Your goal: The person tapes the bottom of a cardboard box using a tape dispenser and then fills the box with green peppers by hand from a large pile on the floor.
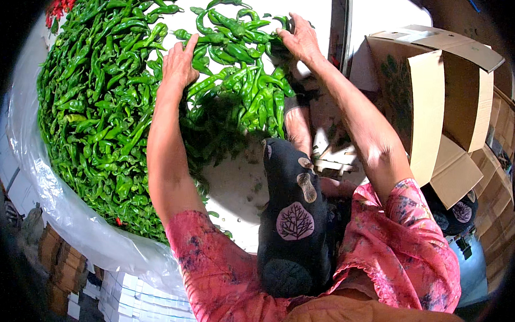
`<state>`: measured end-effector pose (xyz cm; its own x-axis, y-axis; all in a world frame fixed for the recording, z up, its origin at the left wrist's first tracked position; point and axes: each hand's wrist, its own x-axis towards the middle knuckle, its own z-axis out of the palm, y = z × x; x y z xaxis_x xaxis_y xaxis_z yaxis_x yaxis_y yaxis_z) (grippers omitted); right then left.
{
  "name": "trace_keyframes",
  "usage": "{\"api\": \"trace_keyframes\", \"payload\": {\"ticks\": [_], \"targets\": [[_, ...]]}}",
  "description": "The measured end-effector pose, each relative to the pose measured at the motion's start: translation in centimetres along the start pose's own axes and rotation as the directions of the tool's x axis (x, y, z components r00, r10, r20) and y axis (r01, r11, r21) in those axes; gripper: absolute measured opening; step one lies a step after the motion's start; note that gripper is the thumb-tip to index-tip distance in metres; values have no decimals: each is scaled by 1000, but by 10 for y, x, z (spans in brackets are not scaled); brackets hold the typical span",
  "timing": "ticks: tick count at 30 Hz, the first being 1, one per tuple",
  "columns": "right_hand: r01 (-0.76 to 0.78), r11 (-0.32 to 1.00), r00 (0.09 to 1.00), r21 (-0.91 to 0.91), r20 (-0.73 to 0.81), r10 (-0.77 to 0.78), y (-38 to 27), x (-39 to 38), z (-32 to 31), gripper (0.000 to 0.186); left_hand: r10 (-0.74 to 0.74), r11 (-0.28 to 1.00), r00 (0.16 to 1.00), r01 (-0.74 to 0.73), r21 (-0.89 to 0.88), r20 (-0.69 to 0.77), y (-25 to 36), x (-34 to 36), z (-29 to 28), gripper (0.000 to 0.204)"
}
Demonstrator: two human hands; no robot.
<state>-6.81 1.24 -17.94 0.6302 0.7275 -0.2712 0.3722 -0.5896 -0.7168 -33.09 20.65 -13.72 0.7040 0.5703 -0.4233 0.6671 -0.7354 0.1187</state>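
Long green chili peppers lie in a dense heap (100,110) on the left of a white surface (241,217). A looser cluster of green peppers (236,32) is spread between my two hands. My left hand (180,64) rests at the gap between heap and cluster, fingers stretched and apart, touching peppers at its edge. Across the cluster, my right hand (301,40) is at its right side, thumb and fingers apart beside the outermost peppers. Neither hand visibly grips a pepper. More green peppers (259,101) lie closer to my knee, partly in shadow.
Red peppers (63,4) show at the far left corner. Clear plastic sheeting (69,205) wraps the heap's near left edge. An open cardboard box (427,104) stands to the right, with flattened cardboard (496,226) beyond it. My patterned trouser leg (292,219) is between my arms.
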Motion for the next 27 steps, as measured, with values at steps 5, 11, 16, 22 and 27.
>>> {"api": "trace_keyframes", "payload": {"ticks": [5,11,16,22,27], "targets": [[101,988,989,-114,123,-87,-5,22,6,69,-1,990,998,-8,-142,-62,0,-16,-7,77],[-94,985,931,141,364,37,-18,35,-2,70,-211,734,970,75,-675,-121,2,-24,-23,60],[40,982,971,185,223,-81,-37,36,17,79,-185,882,916,-5,-471,-355,-32,3,-8,52],[15,977,948,212,309,-82,-29,47,34,94,-60,861,930,-135,-491,-362,-19,41,33,56],[-133,962,926,238,375,35,-43,51,34,89,28,830,942,-208,-517,-334,17,51,32,56]]}}
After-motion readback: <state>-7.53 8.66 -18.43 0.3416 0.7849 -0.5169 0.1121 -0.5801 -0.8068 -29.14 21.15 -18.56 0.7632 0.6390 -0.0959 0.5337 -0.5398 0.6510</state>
